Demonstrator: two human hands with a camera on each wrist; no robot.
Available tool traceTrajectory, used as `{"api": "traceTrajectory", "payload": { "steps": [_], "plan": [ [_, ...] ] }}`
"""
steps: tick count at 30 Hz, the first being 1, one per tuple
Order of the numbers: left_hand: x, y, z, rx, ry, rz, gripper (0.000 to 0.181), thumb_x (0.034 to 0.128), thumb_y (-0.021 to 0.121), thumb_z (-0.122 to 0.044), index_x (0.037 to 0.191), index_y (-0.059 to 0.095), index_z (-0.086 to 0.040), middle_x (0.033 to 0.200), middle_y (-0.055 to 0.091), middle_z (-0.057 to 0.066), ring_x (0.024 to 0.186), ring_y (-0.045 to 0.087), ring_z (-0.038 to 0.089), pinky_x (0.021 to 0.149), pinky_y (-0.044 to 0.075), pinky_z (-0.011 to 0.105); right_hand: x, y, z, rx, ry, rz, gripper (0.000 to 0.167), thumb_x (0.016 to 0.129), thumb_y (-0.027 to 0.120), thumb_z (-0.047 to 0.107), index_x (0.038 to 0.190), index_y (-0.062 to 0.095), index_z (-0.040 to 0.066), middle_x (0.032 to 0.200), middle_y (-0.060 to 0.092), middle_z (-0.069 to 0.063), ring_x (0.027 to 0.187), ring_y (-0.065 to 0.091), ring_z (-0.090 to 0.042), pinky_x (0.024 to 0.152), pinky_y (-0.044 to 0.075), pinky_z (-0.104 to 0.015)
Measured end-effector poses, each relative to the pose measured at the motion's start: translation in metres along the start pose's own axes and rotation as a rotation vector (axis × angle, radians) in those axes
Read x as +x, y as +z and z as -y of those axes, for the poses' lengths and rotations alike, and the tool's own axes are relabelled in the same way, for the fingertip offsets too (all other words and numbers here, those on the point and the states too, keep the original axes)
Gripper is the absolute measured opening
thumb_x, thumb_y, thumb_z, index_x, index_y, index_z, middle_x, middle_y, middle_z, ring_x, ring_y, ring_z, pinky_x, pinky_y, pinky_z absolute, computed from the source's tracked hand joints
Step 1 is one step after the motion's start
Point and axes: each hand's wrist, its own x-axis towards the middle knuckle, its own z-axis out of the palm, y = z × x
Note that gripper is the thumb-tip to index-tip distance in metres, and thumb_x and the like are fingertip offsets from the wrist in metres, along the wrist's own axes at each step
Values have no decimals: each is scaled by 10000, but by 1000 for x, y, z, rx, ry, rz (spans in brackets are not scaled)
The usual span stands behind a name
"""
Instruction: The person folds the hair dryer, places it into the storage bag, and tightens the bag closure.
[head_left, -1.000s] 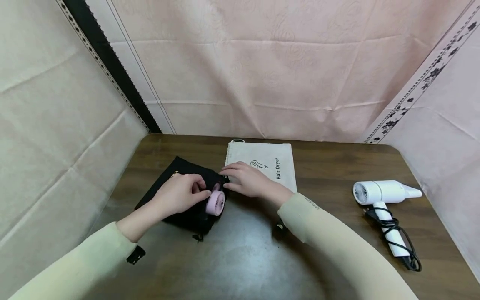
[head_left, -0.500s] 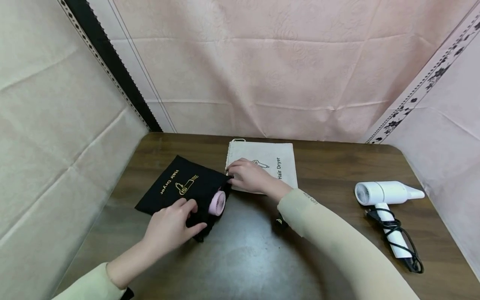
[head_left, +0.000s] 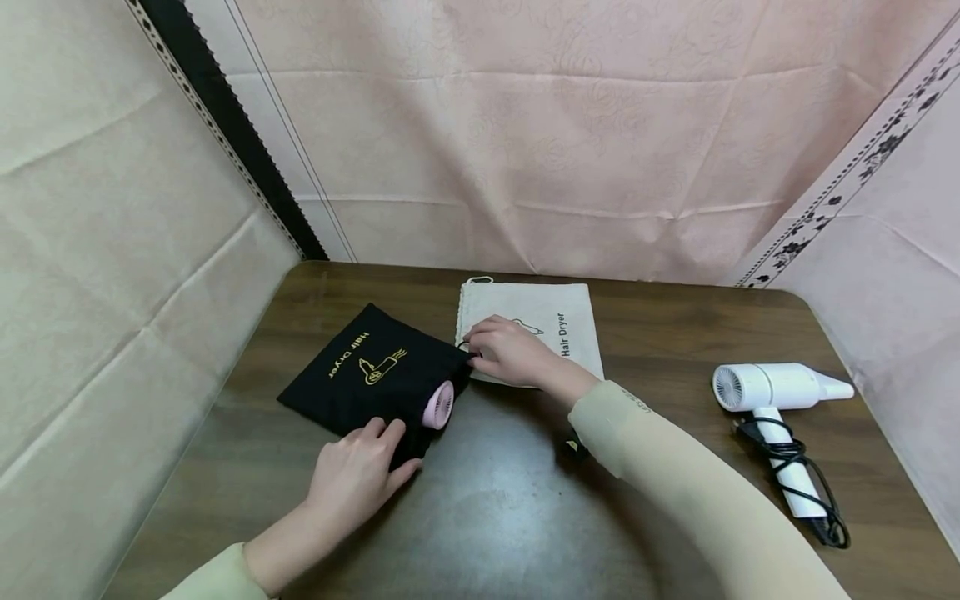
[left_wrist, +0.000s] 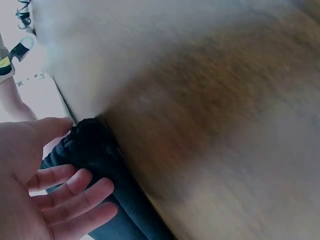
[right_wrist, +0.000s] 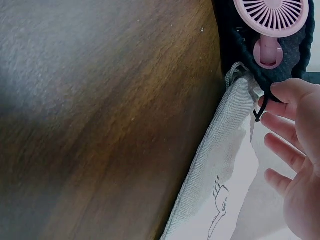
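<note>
A black drawstring bag (head_left: 360, 367) with gold "Hair Dryer" lettering lies flat, its mouth toward the right. The round vented end of a pink hair dryer (head_left: 438, 406) sticks out of that mouth; the right wrist view also shows a pink hinged part (right_wrist: 268, 52) inside. My right hand (head_left: 513, 354) pinches the far corner of the bag's mouth between thumb and forefinger, by the black cord (right_wrist: 261, 107). My left hand (head_left: 356, 479) rests at the near side of the bag, thumb apart from its loosely bent fingers (left_wrist: 82, 205).
Under my right hand lies a light grey "Hair Dryer" pouch (head_left: 581, 346) near the table's back edge. A white hair dryer (head_left: 772, 387), its black cord (head_left: 787, 450) wound on the handle, lies at the right. Fabric hangs (head_left: 562, 167) behind the wooden table (head_left: 510, 517).
My left hand has drawn back from over the pink hair dryer to the bag's near side, uncovering the gold print. My right hand has moved slightly right and now pinches the mouth's corner.
</note>
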Motion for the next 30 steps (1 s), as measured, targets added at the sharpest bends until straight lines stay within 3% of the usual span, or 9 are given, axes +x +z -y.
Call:
{"api": "traceTrajectory", "payload": {
  "steps": [7, 15, 19, 24, 30],
  "plan": [
    [-2, 9, -4, 11, -23, 30, 395, 790, 950, -341, 904, 651, -108, 757, 586, 51, 551, 545, 202, 379, 416, 350, -3, 0, -1, 20, -13, -12, 179, 1000, 698, 168, 1087, 773, 30, 1250, 741, -142, 1240, 653, -332, 1111, 510, -443],
    [-6, 9, -4, -10, -38, -4, 301, 785, 879, -159, 779, 582, -111, 662, 550, 24, 548, 563, 220, 376, 402, 360, -3, 1, -4, 75, 30, -17, 161, 1000, 679, 149, 1086, 769, 46, 1261, 739, -122, 1260, 640, -316, 1108, 513, -440],
    [-3, -2, -2, -55, -66, 18, 275, 819, 828, -102, 754, 562, -125, 624, 513, -14, 509, 538, 181, 375, 372, 336, -2, -1, -1, 130, 48, -33, 165, 1030, 653, 157, 1107, 762, 59, 1237, 743, -99, 1269, 635, -308, 1106, 511, -455],
    [4, -26, 4, -117, -143, 60, 194, 870, 793, -100, 823, 608, -139, 641, 487, -47, 476, 472, 140, 387, 334, 318, -1, -9, 4, 191, 70, -63, 145, 1060, 622, 181, 1037, 739, 98, 1135, 752, -62, 1220, 652, -293, 1064, 525, -471],
    [16, -49, 22, -157, -170, 19, 100, 901, 752, -98, 891, 657, -125, 664, 539, -56, 484, 444, 119, 398, 347, 315, 6, -22, 15, 288, 125, -66, 145, 1085, 574, 211, 1003, 662, 131, 1043, 722, -44, 1050, 667, -228, 932, 539, -435]
  ]
}}
